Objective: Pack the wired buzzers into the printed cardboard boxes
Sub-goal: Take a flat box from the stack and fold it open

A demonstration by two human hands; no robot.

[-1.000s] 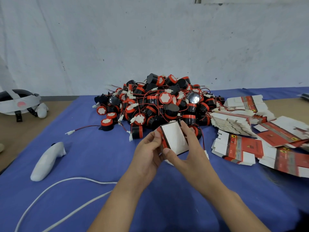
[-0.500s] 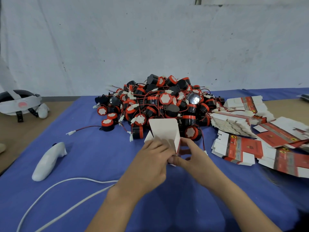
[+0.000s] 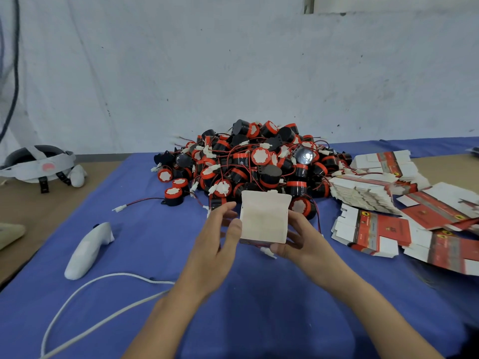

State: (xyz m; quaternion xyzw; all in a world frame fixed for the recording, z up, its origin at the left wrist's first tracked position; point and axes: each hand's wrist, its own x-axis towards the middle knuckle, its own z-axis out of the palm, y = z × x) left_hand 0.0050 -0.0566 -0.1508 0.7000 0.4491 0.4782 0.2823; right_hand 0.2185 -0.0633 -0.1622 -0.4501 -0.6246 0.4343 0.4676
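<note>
You look barely started: your right hand [image 3: 294, 238] has its grip around one erected cardboard box [image 3: 263, 218] just above the tabletop [image 3: 145, 237], your left hand [image 3: 216, 238] sits loose-fingered at its side, and the heap of wired buzzers [image 3: 259, 161] behind and the flat boxes [image 3: 370, 230] alongside all await packing.
</note>
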